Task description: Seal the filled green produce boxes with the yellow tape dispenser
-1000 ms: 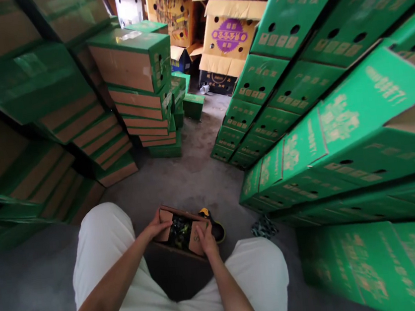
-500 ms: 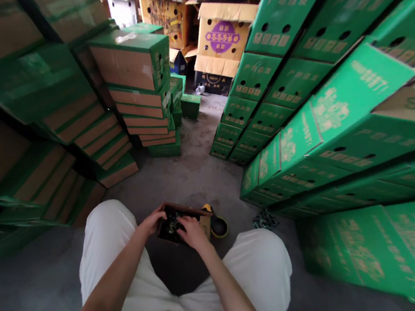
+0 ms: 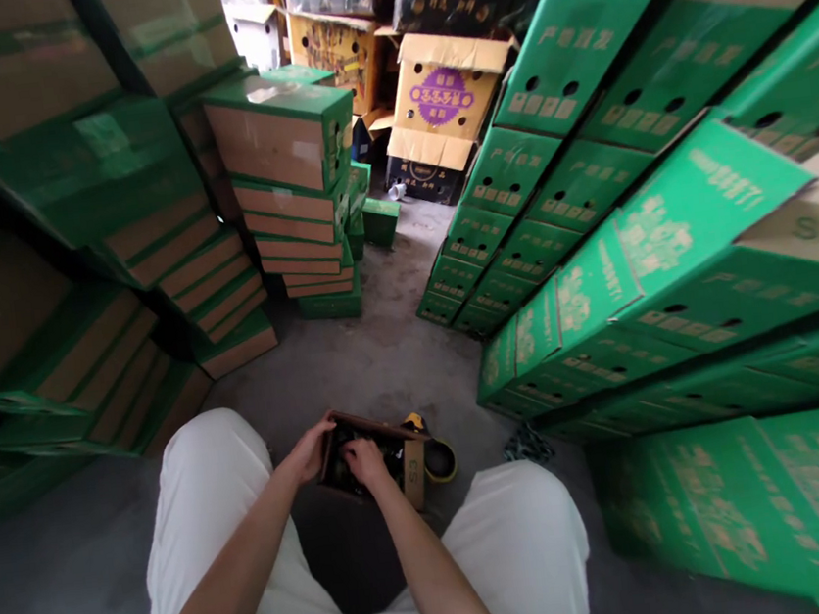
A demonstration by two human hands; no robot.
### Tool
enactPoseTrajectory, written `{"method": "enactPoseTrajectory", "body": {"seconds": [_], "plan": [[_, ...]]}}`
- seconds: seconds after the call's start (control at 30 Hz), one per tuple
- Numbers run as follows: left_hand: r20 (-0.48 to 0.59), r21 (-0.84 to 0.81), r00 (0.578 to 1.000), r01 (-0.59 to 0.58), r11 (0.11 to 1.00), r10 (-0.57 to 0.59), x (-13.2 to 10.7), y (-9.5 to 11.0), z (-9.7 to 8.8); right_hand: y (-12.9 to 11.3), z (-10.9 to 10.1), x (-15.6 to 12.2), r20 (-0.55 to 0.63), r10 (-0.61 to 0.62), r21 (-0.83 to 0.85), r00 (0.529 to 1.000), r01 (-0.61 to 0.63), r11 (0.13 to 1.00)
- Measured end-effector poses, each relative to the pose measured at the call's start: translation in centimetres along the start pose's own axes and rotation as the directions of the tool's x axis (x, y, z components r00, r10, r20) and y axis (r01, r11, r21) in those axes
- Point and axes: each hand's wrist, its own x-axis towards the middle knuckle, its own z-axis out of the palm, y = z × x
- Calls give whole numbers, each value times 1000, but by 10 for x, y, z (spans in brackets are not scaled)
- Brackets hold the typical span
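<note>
A small open cardboard box (image 3: 415,476) with S3 printed on its end flap sits between my knees, tilted a little. My left hand (image 3: 311,452) grips its left end, with the thumb over the rim. Inside, my right hand (image 3: 365,462) reaches down with its fingers curled together. Dark contents fill the box, but shadow and my hand hide what they are. Whatever the right fingertips hold cannot be made out. Just right of the box, on the floor, lies a yellow and black round object (image 3: 440,460), partly covered by the flap.
Stacks of green and brown cartons (image 3: 288,153) rise on the left. A tall wall of green cartons (image 3: 676,306) stands close on the right. At the back are a box with a purple print (image 3: 442,96) and black boxes. Dark patterned cloth (image 3: 527,443) lies near my right knee.
My right hand has shifted left within the box, and its fingers have gone from spread to curled. The left hand keeps its grip at the box end. The view has tilted slightly upward.
</note>
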Motion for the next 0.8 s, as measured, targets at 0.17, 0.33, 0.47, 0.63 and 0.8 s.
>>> {"method": "enactPoseTrajectory", "body": {"seconds": [0.17, 0.33, 0.47, 0.63, 0.8], "plan": [[-45, 19, 999, 17, 1000, -16, 2, -1, -1, -10, -9, 4, -103, 72, -22, 992, -75, 997], [-10, 6, 1000, 29, 1000, -29, 0, -3, -4, -10, -13, -3, -121, -67, 19, 990, 70, 997], [-36, 37, 999, -1, 999, 2, -1, -7, -9, 2, -24, -17, -116, -154, 88, 981, 164, 983], [-153, 190, 988, 4, 982, 25, 8, -25, -19, 65, -46, -66, -267, 241, 258, 933, -172, 951], [-256, 334, 961, -12, 943, 103, 28, -46, -25, 89, -28, -70, -95, 402, 245, 911, -370, 896]]}}
